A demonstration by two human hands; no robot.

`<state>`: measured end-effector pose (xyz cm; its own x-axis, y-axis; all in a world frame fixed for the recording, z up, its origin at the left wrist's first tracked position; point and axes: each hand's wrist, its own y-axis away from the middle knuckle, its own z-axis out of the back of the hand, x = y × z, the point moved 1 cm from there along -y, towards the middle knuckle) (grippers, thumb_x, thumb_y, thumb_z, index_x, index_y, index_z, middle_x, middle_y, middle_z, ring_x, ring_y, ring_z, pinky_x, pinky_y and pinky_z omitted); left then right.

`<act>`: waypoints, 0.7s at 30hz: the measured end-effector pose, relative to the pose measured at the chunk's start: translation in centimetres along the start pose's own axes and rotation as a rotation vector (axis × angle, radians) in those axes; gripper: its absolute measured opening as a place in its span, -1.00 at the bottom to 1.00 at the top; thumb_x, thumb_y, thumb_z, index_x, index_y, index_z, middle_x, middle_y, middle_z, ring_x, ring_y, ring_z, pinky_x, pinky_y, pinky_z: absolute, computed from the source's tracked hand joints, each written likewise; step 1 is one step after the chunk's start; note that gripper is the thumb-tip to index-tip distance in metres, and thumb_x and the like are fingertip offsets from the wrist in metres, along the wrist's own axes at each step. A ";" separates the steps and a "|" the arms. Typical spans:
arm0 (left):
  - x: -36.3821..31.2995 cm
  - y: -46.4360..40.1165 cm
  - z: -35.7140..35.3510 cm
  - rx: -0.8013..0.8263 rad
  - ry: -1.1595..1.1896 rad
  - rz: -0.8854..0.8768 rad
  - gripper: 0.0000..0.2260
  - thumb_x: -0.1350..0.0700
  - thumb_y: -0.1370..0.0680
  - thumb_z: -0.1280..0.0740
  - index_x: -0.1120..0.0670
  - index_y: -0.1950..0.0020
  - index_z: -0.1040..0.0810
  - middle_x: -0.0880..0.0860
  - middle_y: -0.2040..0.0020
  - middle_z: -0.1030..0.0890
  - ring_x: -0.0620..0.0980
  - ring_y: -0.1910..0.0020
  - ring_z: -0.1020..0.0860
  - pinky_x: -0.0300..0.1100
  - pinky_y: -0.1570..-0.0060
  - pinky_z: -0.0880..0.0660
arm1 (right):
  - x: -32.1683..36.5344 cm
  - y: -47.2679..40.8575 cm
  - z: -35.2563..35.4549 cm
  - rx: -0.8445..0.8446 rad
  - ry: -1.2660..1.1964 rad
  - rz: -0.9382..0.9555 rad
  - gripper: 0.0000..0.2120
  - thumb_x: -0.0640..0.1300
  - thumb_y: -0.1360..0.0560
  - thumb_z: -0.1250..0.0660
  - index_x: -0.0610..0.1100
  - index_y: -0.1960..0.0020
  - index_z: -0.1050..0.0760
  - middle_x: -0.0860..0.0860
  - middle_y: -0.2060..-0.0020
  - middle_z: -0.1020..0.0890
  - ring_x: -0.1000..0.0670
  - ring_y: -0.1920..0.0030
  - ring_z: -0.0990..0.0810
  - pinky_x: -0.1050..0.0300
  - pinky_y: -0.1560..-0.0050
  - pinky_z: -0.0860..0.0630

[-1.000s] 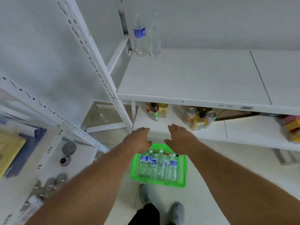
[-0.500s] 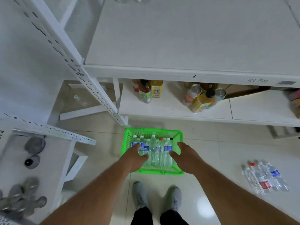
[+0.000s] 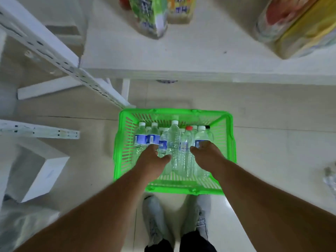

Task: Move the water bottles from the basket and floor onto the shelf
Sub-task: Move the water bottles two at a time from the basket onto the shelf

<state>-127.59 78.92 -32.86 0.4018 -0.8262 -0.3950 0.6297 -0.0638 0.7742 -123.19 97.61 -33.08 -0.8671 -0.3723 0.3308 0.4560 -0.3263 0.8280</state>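
A green plastic basket point(image 3: 174, 112) stands on the floor just ahead of my feet. Several clear water bottles point(image 3: 173, 142) lie in it, some with blue labels and one with a red cap. Both hands are down inside the basket. My left hand point(image 3: 152, 159) curls its fingers and thumb around a blue-labelled bottle left of the middle. My right hand point(image 3: 205, 153) wraps a blue-labelled bottle on the right side. The bottles still rest in the basket. The white lower shelf board point(image 3: 190, 51) is directly beyond the basket.
Coloured drink bottles point(image 3: 151, 15) and yellow containers point(image 3: 300, 28) stand on the lower shelf. A perforated white upright point(image 3: 54, 57) slants at the left. More clear bottles point(image 3: 330, 177) lie on the floor at the right edge. A white block point(image 3: 36, 170) sits left.
I have bent down, so the basket is much closer. Both hands went from above the basket down into it and closed onto bottles.
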 end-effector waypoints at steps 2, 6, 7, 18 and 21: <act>1.1 -3.1 -2.2 -0.010 -0.009 -0.007 -0.38 -0.11 -0.46 -0.47 0.13 -0.42 -0.40 0.14 -0.34 -0.53 0.12 -0.19 -0.57 -0.05 -0.12 -0.54 | -0.8 -3.0 -1.5 -0.032 0.010 -0.012 -0.80 0.02 -0.56 -0.28 -0.12 0.04 -0.44 -0.05 0.25 -0.48 -0.05 0.28 -0.45 0.28 0.45 -0.24; 3.0 -7.8 -5.8 -0.016 -0.017 0.013 -0.32 -0.17 -0.45 -0.46 0.13 -0.45 -0.37 0.11 -0.35 -0.51 0.03 -0.06 -0.60 -0.20 0.11 -0.50 | -1.8 -7.7 -3.9 -0.041 0.004 -0.023 -0.66 0.03 -0.56 -0.27 -0.23 -0.14 -0.49 -0.12 0.12 -0.57 -0.14 0.15 -0.54 0.23 0.34 -0.29; 3.4 -8.8 -6.6 -0.013 -0.017 0.020 -0.31 -0.18 -0.45 -0.45 0.12 -0.45 -0.36 0.10 -0.35 -0.51 -0.02 -0.01 -0.60 -0.26 0.21 -0.42 | -2.0 -8.5 -4.4 -0.034 -0.013 -0.024 -0.62 0.03 -0.56 -0.27 -0.22 -0.23 -0.47 -0.15 -0.01 -0.60 -0.16 0.04 -0.56 0.22 0.24 -0.32; 5.8 -14.5 -10.8 0.071 -0.120 0.071 -0.24 -0.26 -0.34 -0.50 0.22 -0.32 -0.42 0.25 -0.23 -0.57 0.07 -0.05 -0.61 -0.19 0.23 -0.46 | -1.7 -11.9 -7.3 -0.161 0.226 -0.013 -0.63 -0.08 -0.55 -0.29 -0.24 -0.28 -0.39 -0.22 -0.25 -0.41 -0.20 -0.19 -0.48 0.10 -0.04 -0.37; 6.5 -14.4 -10.2 0.141 -0.129 0.073 -0.25 -0.24 -0.32 -0.52 0.17 -0.34 -0.42 0.10 -0.17 -0.60 -0.11 0.08 -0.59 -0.29 0.38 -0.32 | -1.6 -12.2 -7.4 -0.161 0.235 -0.033 -0.67 -0.07 -0.54 -0.31 -0.20 -0.23 -0.44 -0.20 -0.25 -0.40 -0.22 -0.19 -0.49 0.09 -0.04 -0.39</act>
<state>-127.20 80.15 -51.61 0.3488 -0.8956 -0.2762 0.4990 -0.0719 0.8636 -125.91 95.75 -47.03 -0.8202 -0.5446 0.1753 0.4708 -0.4685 0.7476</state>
